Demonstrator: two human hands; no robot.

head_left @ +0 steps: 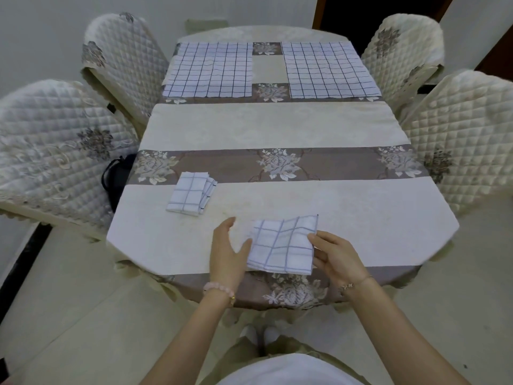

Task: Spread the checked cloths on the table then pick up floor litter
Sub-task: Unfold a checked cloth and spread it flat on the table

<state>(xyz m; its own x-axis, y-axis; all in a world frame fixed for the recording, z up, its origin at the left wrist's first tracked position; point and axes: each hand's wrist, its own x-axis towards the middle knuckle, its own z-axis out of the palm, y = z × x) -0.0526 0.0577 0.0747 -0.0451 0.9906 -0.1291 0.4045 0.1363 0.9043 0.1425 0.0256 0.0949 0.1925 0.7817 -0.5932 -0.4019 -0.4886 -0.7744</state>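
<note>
Two white cloths with dark checks lie spread flat at the table's far end, one on the left (209, 69) and one on the right (330, 69). A folded checked cloth (190, 197) rests left of centre on the table (277, 123). A second folded checked cloth (283, 245) is near the front edge. My right hand (337, 258) pinches its right side, lifting that corner slightly. My left hand (227, 251) is beside its left edge, fingers apart, thumb touching the cloth.
Quilted cream chairs flank the table: two on the left (55, 151) (122, 56) and two on the right (469, 134) (408, 45). A dark bag (116, 179) sits on the near left chair seat. Pale floor tiles (69, 315) surround the table.
</note>
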